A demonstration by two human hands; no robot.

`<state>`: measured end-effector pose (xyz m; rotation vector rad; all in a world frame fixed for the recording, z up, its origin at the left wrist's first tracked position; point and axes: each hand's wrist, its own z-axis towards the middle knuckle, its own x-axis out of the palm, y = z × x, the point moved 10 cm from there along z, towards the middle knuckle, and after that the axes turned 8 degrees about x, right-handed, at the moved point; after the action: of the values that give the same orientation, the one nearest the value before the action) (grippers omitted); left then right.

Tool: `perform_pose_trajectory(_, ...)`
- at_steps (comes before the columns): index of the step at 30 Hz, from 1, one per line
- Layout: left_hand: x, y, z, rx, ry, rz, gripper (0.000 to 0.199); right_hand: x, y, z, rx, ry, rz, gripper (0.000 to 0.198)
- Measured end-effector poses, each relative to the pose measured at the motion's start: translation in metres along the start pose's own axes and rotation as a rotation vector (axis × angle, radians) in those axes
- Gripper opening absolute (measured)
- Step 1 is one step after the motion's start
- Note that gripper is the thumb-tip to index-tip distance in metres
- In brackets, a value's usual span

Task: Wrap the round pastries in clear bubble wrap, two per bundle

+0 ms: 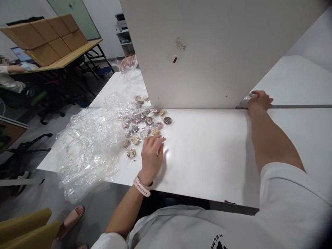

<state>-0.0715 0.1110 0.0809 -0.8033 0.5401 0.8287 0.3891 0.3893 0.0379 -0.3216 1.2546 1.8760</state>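
Note:
My left hand (151, 155), with a pink watch band (141, 186) at the wrist, hovers low over the white table. Its fingers are curved, with a gap between thumb and forefinger, and nothing clear shows in them. Just beyond it lie several small round pieces in clear wrappers (155, 131), brown, purple and tan; their kind is not plain. My right hand (260, 100) reaches to the right end of the upright white panel. Its fingers are closed at a clear plastic packet (245, 101), partly hidden by the hand and panel.
A large heap of clear plastic bags (88, 148) covers the table's left side and hangs over its edge. The white panel (202, 52) rises across the middle. Another person's hand (128, 64) holds clear plastic behind it. Cardboard boxes (57, 38) stand on a wooden desk.

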Motion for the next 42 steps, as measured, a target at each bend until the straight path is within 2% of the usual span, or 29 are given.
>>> perform_pose_trajectory(2, -0.020, 0.034, 0.009, -0.059, -0.040, 0.149, 0.022, -0.021, -0.017, -0.008, 0.120, -0.185, 0.024, 0.064)
perform_pose_trajectory(4, -0.041, 0.062, 0.015, -0.112, -0.062, 0.249, 0.023, -0.042, -0.022, -0.036, 0.258, -0.392, 0.077, 0.057)
perform_pose_trajectory(6, -0.056, 0.080, 0.019, -0.135, -0.043, 0.271, 0.025, -0.050, -0.002, -0.080, 0.342, -0.527, 0.169, 0.048)
perform_pose_trajectory(7, -0.065, 0.084, 0.019, -0.144, -0.048, 0.275, 0.026, -0.047, 0.017, -0.104, 0.353, -0.536, 0.228, 0.043)
perform_pose_trajectory(8, -0.079, 0.088, 0.017, -0.161, -0.085, 0.294, 0.025, -0.038, 0.044, -0.124, 0.316, -0.470, 0.271, 0.040)
perform_pose_trajectory(10, -0.117, 0.091, 0.007, -0.227, -0.255, 0.404, 0.024, -0.018, 0.108, -0.165, 0.213, -0.316, 0.292, 0.032)
perform_pose_trajectory(11, -0.138, 0.093, -0.002, -0.275, -0.353, 0.477, 0.028, -0.004, 0.143, -0.184, 0.147, -0.193, 0.298, 0.028)
perform_pose_trajectory(12, -0.156, 0.096, -0.012, -0.331, -0.432, 0.539, 0.035, 0.015, 0.181, -0.201, 0.037, -0.018, 0.301, 0.027)
perform_pose_trajectory(13, -0.172, 0.103, -0.022, -0.395, -0.479, 0.579, 0.045, 0.028, 0.216, -0.219, -0.081, 0.099, 0.319, 0.025)
perform_pose_trajectory(15, -0.192, 0.132, -0.041, -0.559, -0.454, 0.556, 0.050, 0.047, 0.273, -0.250, -0.269, 0.279, 0.359, 0.024)
perform_pose_trajectory(17, -0.204, 0.166, -0.056, -0.716, -0.410, 0.441, 0.030, 0.059, 0.306, -0.269, -0.351, 0.371, 0.384, 0.024)
perform_pose_trajectory(18, -0.211, 0.177, -0.060, -0.746, -0.428, 0.382, 0.018, 0.066, 0.317, -0.274, -0.359, 0.404, 0.389, 0.024)
perform_pose_trajectory(19, -0.222, 0.181, -0.060, -0.733, -0.497, 0.344, 0.012, 0.071, 0.324, -0.277, -0.357, 0.429, 0.395, 0.024)
perform_pose_trajectory(21, -0.255, 0.165, -0.052, -0.566, -0.778, 0.335, 0.016, 0.078, 0.336, -0.278, -0.334, 0.464, 0.428, 0.024)
perform_pose_trajectory(23, -0.279, 0.126, -0.042, -0.294, -1.054, 0.322, 0.019, 0.080, 0.345, -0.276, -0.272, 0.500, 0.492, 0.024)
perform_pose_trajectory(25, -0.285, 0.079, -0.031, -0.021, -1.218, 0.246, 0.019, 0.080, 0.350, -0.271, -0.147, 0.572, 0.599, 0.031)
perform_pose_trajectory(26, -0.280, 0.055, -0.025, 0.090, -1.240, 0.185, 0.017, 0.080, 0.353, -0.270, -0.073, 0.635, 0.672, 0.039)
perform_pose_trajectory(28, -0.258, 0.011, -0.017, 0.234, -1.208, 0.053, 0.016, 0.077, 0.361, -0.271, 0.029, 0.774, 0.823, 0.062)
perform_pose_trajectory(30, -0.213, -0.023, -0.001, 0.242, -0.944, -0.154, 0.014, 0.063, 0.365, -0.268, 0.024, 0.814, 0.917, 0.089)
perform_pose_trajectory(31, -0.187, -0.045, 0.002, 0.317, -0.802, -0.274, 0.015, 0.052, 0.361, -0.264, 0.000, 0.774, 0.933, 0.103)
perform_pose_trajectory(32, -0.156, -0.056, 0.005, 0.268, -0.627, -0.441, 0.016, 0.041, 0.353, -0.259, -0.015, 0.713, 0.936, 0.113)
perform_pose_trajectory(33, -0.124, -0.059, 0.005, 0.148, -0.458, -0.627, 0.019, 0.029, 0.340, -0.255, -0.008, 0.648, 0.940, 0.117)
perform_pose_trajectory(34, -0.093, -0.063, 0.002, 0.024, -0.303, -0.803, 0.023, 0.020, 0.323, -0.251, 0.020, 0.606, 0.952, 0.113)
perform_pose_trajectory(36, -0.042, -0.069, -0.010, -0.254, -0.020, -1.126, 0.032, 0.006, 0.287, -0.249, 0.102, 0.608, 1.005, 0.098)
perform_pose_trajectory(39, -0.003, -0.089, -0.024, -0.568, 0.327, -1.508, 0.036, -0.015, 0.241, -0.251, 0.188, 0.651, 1.078, 0.084)
perform_pose_trajectory(42, 0.012, -0.111, -0.035, -0.835, 0.572, -1.760, 0.030, -0.041, 0.210, -0.244, 0.195, 0.519, 1.009, 0.074)
